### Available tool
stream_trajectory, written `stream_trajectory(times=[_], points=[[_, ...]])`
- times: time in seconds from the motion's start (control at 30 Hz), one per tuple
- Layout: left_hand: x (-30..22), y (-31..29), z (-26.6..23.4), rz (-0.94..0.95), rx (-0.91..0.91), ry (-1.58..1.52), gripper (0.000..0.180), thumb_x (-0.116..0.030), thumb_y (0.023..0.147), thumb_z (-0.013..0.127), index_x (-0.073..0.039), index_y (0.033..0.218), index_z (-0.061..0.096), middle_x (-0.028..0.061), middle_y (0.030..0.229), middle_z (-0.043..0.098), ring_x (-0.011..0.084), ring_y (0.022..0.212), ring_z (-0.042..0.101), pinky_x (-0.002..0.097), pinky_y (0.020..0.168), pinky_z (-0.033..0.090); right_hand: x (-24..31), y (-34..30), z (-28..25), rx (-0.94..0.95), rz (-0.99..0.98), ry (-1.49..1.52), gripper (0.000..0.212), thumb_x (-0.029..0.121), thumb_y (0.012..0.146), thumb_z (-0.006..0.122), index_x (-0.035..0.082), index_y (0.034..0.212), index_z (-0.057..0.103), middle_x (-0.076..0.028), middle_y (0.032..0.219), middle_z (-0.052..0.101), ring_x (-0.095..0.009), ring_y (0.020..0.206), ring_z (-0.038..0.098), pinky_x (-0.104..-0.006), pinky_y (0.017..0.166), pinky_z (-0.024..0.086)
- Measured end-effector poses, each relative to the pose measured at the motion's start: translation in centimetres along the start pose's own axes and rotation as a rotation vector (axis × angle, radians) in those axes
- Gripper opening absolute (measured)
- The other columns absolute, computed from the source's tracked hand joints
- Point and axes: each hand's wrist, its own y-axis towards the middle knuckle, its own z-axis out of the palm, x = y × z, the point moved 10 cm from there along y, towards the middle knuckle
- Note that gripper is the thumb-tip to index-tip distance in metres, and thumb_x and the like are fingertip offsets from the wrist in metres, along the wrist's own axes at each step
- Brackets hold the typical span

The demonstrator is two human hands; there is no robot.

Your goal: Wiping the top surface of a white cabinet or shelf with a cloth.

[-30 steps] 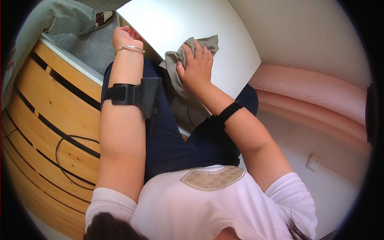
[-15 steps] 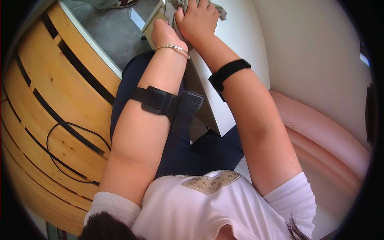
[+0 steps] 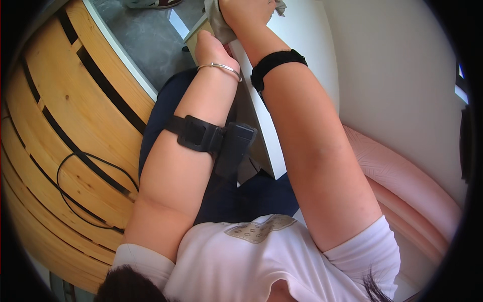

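Observation:
A grey cloth [image 3: 217, 19] lies at the far edge of the white tabletop [image 3: 303, 35], partly cut off by the picture's top. My right hand [image 3: 247, 14] is closed over it, with cloth showing on both sides; most of its fingers are out of the picture. Just below the cloth, at the table's left edge, is my left hand [image 3: 215, 51]. Its thumb side shows, while the other fingers are hidden, so I cannot see what they touch. A silver bangle [image 3: 220, 66] circles my left wrist.
A slatted wooden bench [image 3: 70, 100] fills the left side, with a thin black cable [image 3: 95, 157] looped on it. Pink cushioned padding [image 3: 402, 166] runs along the pale wall [image 3: 387, 55] at right. Grey flooring [image 3: 136, 38] and part of a shoe [image 3: 153, 4] show at the far left.
My right hand has moved farther away over the tabletop with the cloth under it, its fingers passing out of the picture. My left hand has barely shifted.

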Motion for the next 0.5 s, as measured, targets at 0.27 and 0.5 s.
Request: stream_trajectory(times=[0.27, 0.5], points=[[-0.4, 4.4, 1.9, 0.136, 0.273, 0.011, 0.025, -0.019, 0.072, 0.039, -0.003, 0.088, 0.047, 0.0078, 0.086, 0.050, 0.0183, 0.075, 0.048, 0.0329, 0.067, 0.040, -3.0, -6.0, 0.3, 0.038, -0.105, 0.033, 0.057, 0.041, 0.072, 0.047, 0.005, 0.116, 0.040, -0.021, 0.120, 0.034, -0.037, 0.110, 0.032, -0.0458, 0.091, 0.023], [-1.7, 2.5, 0.9, 0.239, 0.183, 0.197, 0.031, -0.021, 0.075, 0.032, 0.004, 0.091, 0.039, 0.0157, 0.086, 0.052, 0.0231, 0.078, 0.054, 0.0303, 0.067, 0.043, -6.5, -18.8, -2.7, 0.086, -0.155, 0.108, 0.053, 0.035, 0.068, 0.056, 0.014, 0.115, 0.042, -0.018, 0.124, 0.030, -0.040, 0.112, 0.027, -0.0508, 0.091, 0.021]])
